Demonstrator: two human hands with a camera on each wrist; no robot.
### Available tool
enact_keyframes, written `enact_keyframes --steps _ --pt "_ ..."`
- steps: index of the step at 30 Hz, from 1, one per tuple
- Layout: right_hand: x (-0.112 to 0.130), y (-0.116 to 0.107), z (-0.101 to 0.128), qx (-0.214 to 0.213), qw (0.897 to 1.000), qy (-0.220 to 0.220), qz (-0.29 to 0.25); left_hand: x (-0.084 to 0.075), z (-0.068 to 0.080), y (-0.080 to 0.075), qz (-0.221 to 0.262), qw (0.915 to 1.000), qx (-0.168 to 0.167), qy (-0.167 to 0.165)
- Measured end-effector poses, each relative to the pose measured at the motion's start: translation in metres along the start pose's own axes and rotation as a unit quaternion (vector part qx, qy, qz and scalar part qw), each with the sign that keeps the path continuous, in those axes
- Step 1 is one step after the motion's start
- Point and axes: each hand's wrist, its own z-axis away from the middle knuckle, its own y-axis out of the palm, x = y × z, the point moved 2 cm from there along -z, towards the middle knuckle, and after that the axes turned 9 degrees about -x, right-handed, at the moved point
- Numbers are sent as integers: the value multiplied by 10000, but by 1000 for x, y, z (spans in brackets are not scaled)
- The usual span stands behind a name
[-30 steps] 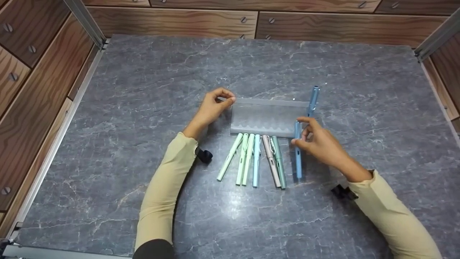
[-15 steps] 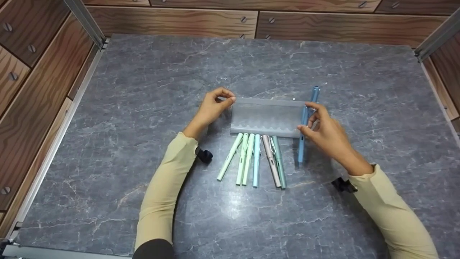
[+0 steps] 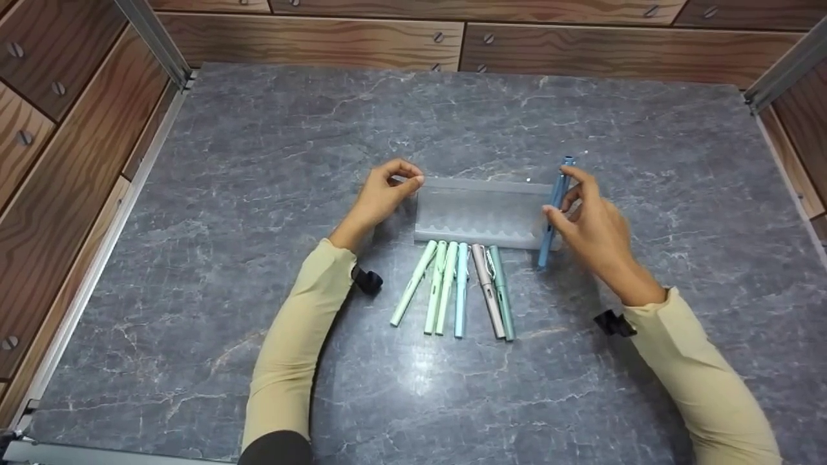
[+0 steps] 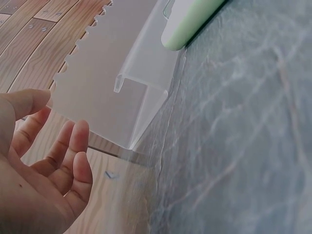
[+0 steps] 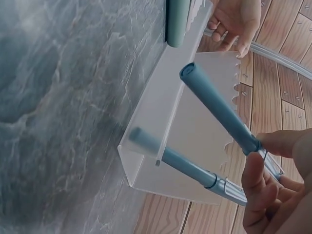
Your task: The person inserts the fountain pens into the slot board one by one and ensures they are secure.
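Leftmost, left hand [image 3: 381, 194] at the left end of the frosted pen rack [image 3: 481, 210]; fingers [image 4: 73, 156] curled, thumb and forefinger pinching the rack's left end wall, steadying it on the worktop [image 3: 258, 161].

Near edge of the rack: six loose pens [image 3: 452, 287] lie side by side on the worktop, greens, a pale blue and a grey-pink one, long axes running near to far, far tips just beside or under the rack's front lip.

Right end of the rack: one blue pen [image 5: 185, 163] already lies in the end slot, near tip through the front lip, as the right wrist view shows.

Right hand [image 3: 594, 226] just right of that end, fingers [image 5: 258, 168] pinching a second blue pen [image 3: 552, 216] near its clip. Pen is off the worktop, tilted, long axis near to far with the far end raised. It hangs above the rack's right part, just left of the fingers and almost parallel to the slotted pen. Scalloped back edge of the rack lies directly below and behind it. The right hand is nearer to the open slots.
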Motion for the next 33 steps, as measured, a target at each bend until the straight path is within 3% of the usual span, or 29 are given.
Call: enact_keyframes --steps 22,33 --pt "-6 8 -12 -864 9962 -5 128 0 0 0 255 9996 -72 -51" --pt "-10 18 -13 -978 9950 -28 209 0 1 1 187 9996 -110 -158"
